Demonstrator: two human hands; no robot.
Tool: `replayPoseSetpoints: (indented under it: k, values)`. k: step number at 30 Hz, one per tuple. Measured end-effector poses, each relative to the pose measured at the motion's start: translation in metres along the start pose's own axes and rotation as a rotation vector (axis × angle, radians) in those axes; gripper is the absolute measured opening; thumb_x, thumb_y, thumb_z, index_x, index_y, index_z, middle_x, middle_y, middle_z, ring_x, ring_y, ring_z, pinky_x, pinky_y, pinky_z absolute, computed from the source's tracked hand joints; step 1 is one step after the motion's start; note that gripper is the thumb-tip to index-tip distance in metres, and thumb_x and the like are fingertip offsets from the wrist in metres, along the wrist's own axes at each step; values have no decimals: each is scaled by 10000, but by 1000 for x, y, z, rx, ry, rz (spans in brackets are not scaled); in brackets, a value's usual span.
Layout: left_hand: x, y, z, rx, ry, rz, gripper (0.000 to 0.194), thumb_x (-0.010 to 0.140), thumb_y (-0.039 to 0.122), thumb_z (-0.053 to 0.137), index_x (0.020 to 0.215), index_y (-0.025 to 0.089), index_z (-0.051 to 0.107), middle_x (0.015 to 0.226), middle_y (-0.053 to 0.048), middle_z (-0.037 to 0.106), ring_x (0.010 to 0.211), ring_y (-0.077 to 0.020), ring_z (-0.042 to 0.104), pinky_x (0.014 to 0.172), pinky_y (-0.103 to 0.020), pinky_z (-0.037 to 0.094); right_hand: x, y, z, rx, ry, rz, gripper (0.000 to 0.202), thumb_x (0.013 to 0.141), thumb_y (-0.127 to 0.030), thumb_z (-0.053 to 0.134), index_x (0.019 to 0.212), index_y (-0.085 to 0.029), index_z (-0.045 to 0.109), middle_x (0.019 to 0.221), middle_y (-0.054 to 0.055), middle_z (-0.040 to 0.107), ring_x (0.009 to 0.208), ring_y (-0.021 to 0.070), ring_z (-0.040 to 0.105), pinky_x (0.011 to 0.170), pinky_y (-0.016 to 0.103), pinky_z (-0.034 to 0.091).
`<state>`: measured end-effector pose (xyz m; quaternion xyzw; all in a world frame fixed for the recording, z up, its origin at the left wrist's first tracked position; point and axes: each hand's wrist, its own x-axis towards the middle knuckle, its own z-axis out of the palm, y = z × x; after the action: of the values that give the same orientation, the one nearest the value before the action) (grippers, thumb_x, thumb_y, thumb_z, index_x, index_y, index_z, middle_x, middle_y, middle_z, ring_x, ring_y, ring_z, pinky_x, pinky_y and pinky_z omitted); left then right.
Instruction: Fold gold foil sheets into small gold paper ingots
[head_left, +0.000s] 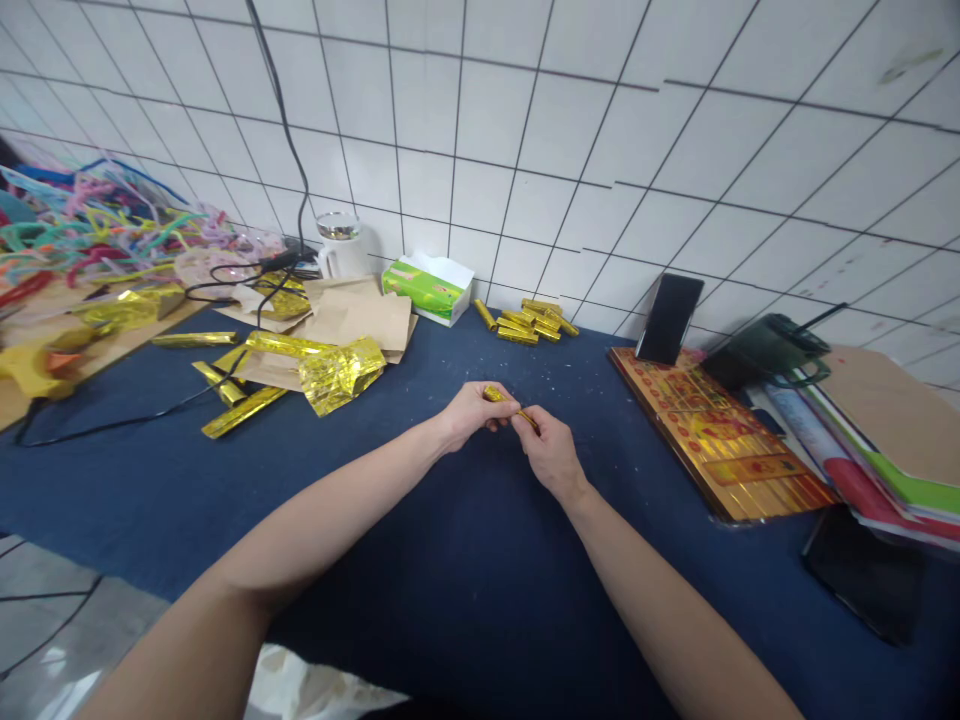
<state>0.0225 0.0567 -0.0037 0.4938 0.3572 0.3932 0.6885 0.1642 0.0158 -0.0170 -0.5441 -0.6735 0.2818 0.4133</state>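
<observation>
Between my two hands, above the middle of the blue-covered table, is a small gold foil roll (495, 394). My left hand (474, 412) is closed around its left end. The fingers of my right hand (549, 445) pinch the other end, partly hiding it. Beyond my hands, by the wall, lies a pile of short gold foil rolls (534, 322). Off to the left are longer gold foil rolls (244, 411) and a crumpled gold foil sheet (341, 374), partly on brown paper (352, 312).
A tissue pack (429, 290) and white mug (342, 250) stand by the wall. On the right, a phone (670, 318) leans above a red-gold packet (724, 440), beside a dark green mug (780, 350). A yellow glue gun (34, 372) and its black cord lie left, near colourful pipe cleaners (97, 225).
</observation>
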Motion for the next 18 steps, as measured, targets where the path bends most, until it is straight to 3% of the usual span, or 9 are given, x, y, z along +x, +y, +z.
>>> replayPoseSetpoints:
  k: [13,18]
  values:
    - [6,3,-8,-68,151,13,268,586,290,724,563,106,530,472,26,531,390,-35,457,396,-150,346,0,5,5,99,40,32,259,801,-394,470,647,-199,540,447,-62,404,418,94,355,436,221,269]
    - [7,6,-14,-32,104,-4,302,663,393,657,638,103,577,496,8,549,402,-45,473,387,-150,346,0,5,5,95,60,34,260,797,-394,473,645,-196,547,446,-61,404,421,96,361,438,223,279]
